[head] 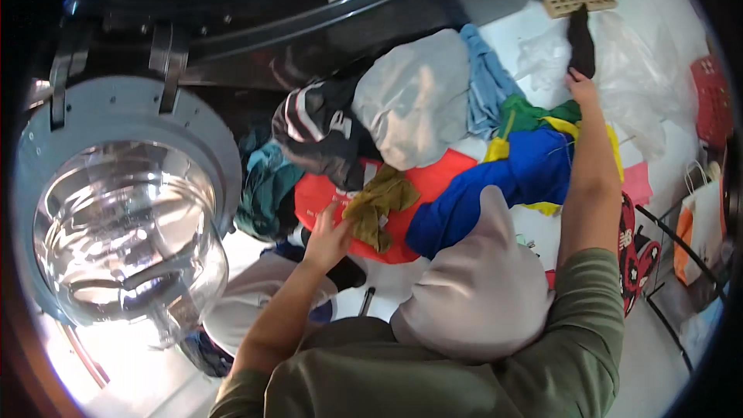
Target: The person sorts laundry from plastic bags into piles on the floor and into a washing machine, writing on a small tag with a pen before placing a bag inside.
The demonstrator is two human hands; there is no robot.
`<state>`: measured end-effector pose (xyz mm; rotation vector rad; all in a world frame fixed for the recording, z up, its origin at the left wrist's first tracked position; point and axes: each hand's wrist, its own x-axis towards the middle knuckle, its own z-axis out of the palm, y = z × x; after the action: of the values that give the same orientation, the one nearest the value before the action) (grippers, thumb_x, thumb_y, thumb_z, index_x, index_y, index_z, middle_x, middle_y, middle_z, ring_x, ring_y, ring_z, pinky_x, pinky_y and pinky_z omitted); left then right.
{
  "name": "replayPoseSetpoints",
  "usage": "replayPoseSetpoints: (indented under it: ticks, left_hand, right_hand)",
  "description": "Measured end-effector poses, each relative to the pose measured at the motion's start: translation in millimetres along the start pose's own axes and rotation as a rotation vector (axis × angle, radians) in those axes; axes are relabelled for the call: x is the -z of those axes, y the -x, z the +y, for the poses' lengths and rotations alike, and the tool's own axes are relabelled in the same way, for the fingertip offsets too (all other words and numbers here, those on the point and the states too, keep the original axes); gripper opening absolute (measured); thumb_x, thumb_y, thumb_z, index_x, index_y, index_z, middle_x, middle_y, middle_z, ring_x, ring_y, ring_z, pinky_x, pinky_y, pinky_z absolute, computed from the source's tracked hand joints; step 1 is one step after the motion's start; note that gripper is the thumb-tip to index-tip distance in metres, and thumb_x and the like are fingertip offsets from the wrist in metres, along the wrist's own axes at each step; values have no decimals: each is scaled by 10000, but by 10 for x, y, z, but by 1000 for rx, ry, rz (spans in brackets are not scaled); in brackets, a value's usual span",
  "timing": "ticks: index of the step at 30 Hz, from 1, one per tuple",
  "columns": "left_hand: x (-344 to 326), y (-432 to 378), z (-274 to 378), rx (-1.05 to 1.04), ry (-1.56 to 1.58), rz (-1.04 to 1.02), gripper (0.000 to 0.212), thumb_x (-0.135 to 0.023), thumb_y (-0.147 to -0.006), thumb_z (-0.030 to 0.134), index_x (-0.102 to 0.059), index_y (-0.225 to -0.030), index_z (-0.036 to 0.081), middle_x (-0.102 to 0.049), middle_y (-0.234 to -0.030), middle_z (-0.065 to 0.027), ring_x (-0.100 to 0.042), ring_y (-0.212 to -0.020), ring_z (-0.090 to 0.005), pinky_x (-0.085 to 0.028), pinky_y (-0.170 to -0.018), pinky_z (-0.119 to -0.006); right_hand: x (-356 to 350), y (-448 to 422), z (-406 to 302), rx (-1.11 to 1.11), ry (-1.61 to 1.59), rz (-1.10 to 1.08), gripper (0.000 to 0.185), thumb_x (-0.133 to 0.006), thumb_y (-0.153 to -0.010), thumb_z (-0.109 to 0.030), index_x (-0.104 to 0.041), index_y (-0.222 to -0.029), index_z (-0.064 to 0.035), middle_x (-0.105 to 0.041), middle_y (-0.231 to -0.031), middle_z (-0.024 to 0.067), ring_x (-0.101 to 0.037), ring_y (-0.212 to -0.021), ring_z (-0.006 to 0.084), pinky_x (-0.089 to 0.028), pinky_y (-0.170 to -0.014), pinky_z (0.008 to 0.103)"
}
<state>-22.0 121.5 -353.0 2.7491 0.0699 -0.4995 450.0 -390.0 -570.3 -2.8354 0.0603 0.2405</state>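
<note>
My right hand (pixel 583 88) reaches far forward, its fingers pinched on the end of a dark sock (pixel 581 40) that stretches away from me. Nearer my body, my left hand (pixel 328 239) is spread with its fingertips at the edge of a small olive garment (pixel 380 203). That garment lies on a red cloth or bag (pixel 444 177) bearing white writing. Close by are a black garment with white stripes (pixel 316 128), a white plastic bag (pixel 415 98), a blue garment (pixel 516 171), a green one (pixel 525 113) and light-blue denim (pixel 490 78).
An open washer door (pixel 125 110) with a clear bowl stands at the left. The dark front of the machine (pixel 232 40) runs along the top. Dark teal clothes (pixel 267 191) lie beside the door. Crumpled clear plastic (pixel 630 75), a red basket (pixel 713 98) and a paper bag (pixel 699 220) are at right.
</note>
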Motion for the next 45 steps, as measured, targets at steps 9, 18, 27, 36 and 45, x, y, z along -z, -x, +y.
replayPoseSetpoints:
  ticks: [9,18,27,36,45]
  left_hand:
    - [-771,-370,-228,381,229,-536,639,-681,-795,305,-422,-1355,139,-446,-1333,-211,-450,-1225,-411,-426,-974,-471]
    - [185,-1767,677,144,79,484,684,-778,-680,268,-485,-1250,30,-405,-1326,-196,-340,-1248,-432,-327,-1050,-451]
    - [1421,-2336,1457,-21,1235,337,192,-600,-840,108,-614,-1016,33,-597,-903,-27,-533,-846,-102,-430,-772,-247]
    - [3975,-1080,2736,-676,1384,539,176,-552,-930,212,-579,-1003,54,-601,-910,-85,-595,-832,-208,-522,-821,-402]
    - [4365,-932,1627,-296,1236,1033,189,-641,-869,191,-571,-1018,99,-629,-867,-10,-579,-785,-125,-431,-648,-281]
  right_hand:
    - [1158,918,-1173,261,-424,462,170,-630,-863,-185,-720,-978,-99,-636,-869,113,-621,-824,267,-497,-781,331]
    - [943,3190,-1715,676,-630,-852,131,-702,-780,-219,-722,-872,-129,-610,-798,105,-587,-794,272,-483,-720,365]
    - [1260,2680,-2053,352,-634,-159,950,-846,-611,-267,-353,-1396,-65,-375,-1354,247,-402,-1253,392,-380,-1025,400]
    - [1941,1976,-3294,636,-862,14,554,-638,-733,-90,-518,-1273,-53,-447,-1387,188,-463,-1266,318,-402,-1002,364]
    - [2785,1645,-2545,418,-1079,409,456,-671,-719,-65,-597,-1166,-16,-665,-1064,155,-615,-1008,235,-482,-840,342]
